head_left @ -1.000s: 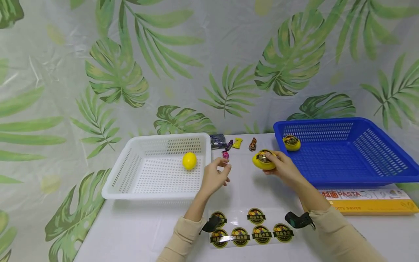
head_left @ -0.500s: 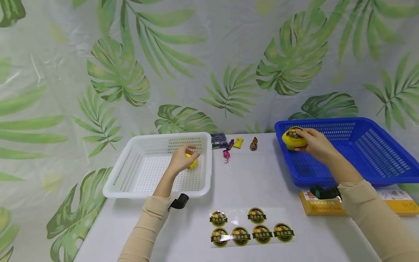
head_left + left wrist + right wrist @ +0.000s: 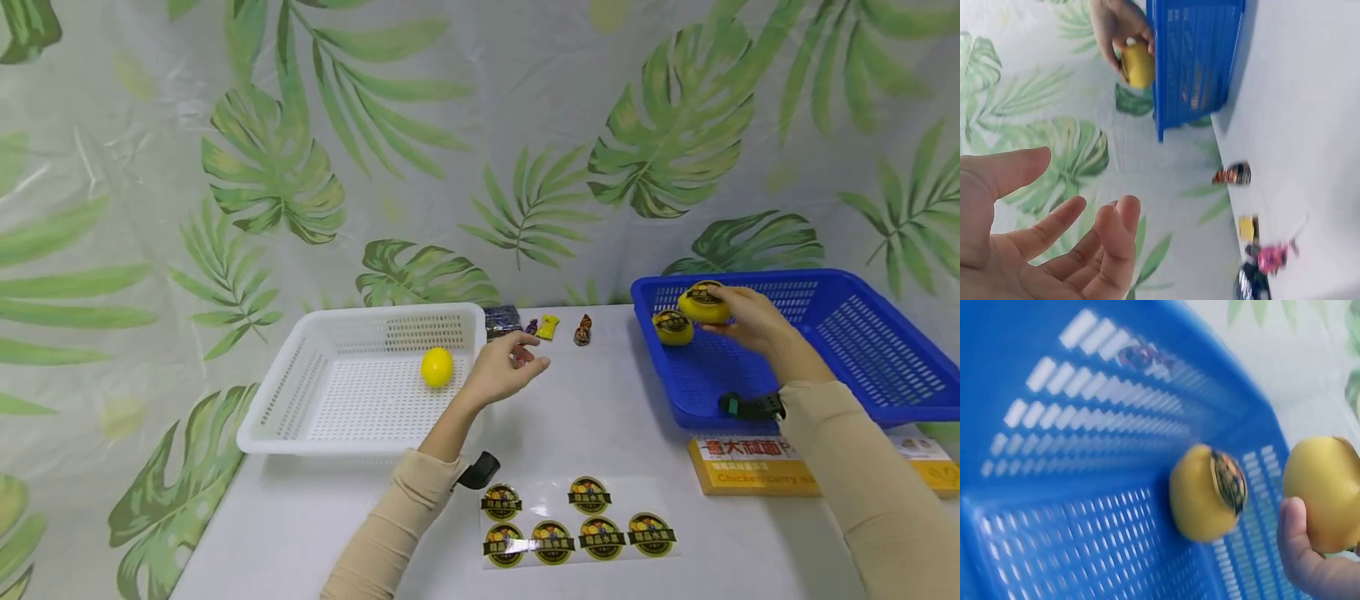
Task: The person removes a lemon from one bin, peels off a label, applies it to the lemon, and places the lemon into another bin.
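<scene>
Our right hand is over the far-left part of the blue basket, its fingers curled round a stickered lemon that we hold just above the basket floor. A second stickered lemon already lies in the basket just to its near left; the right wrist view shows the two close together, though we cannot tell whether they touch. Our left hand hovers over the surface between the two baskets with fingers loosely spread and holding nothing — the left wrist view confirms an empty palm. One plain lemon rests in the white basket to the left. The sticker sheet lies near us, wrapped candies sit at the far edge between the baskets, and a pasta box lies near the blue basket. The likely trouble — letting go from this height could make the lemon roll, knock its neighbour, or land label down and scuff the sticker. Our left hand is also close to the candies and could brush them.
</scene>
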`<state>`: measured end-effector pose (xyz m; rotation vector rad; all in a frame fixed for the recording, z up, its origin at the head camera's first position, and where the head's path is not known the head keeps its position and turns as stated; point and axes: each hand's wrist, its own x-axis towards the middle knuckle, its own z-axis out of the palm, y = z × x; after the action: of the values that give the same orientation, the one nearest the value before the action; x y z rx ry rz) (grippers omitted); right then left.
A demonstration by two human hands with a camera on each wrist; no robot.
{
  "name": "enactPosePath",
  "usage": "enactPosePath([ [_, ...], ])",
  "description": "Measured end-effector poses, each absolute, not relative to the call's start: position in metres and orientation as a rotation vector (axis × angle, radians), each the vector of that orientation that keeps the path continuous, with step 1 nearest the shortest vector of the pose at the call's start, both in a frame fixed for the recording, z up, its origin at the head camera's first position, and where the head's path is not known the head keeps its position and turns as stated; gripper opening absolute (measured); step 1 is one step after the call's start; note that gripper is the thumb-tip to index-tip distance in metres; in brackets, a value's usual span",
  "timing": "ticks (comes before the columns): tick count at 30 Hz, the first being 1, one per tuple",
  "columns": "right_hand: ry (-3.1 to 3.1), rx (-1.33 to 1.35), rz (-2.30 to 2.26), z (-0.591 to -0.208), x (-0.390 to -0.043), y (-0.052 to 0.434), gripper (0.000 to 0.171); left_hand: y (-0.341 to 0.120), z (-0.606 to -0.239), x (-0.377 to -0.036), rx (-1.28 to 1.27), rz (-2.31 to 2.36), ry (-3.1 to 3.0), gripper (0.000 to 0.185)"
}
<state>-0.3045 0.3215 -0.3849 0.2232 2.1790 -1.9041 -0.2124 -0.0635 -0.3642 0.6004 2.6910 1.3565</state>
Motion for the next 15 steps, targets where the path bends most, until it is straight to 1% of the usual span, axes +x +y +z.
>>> enactPosePath([
  [4,2.194,0.268,-1.89,-0.388,-0.314,0.333,0.089,-0.03,-0.374,-0.218,0.611,1.448,2.579,0.039],
  [10,2.221,0.309,-1.84,-0.397,-0.326,0.348,0.093,0.022,-0.396,-0.23,0.584,1.56,2.435,0.048],
  [15,2.206,0.387,-1.832,-0.405,-0.333,0.356,0.092,0.06,-0.416,-0.236,0.605,1.585,2.364,0.055],
])
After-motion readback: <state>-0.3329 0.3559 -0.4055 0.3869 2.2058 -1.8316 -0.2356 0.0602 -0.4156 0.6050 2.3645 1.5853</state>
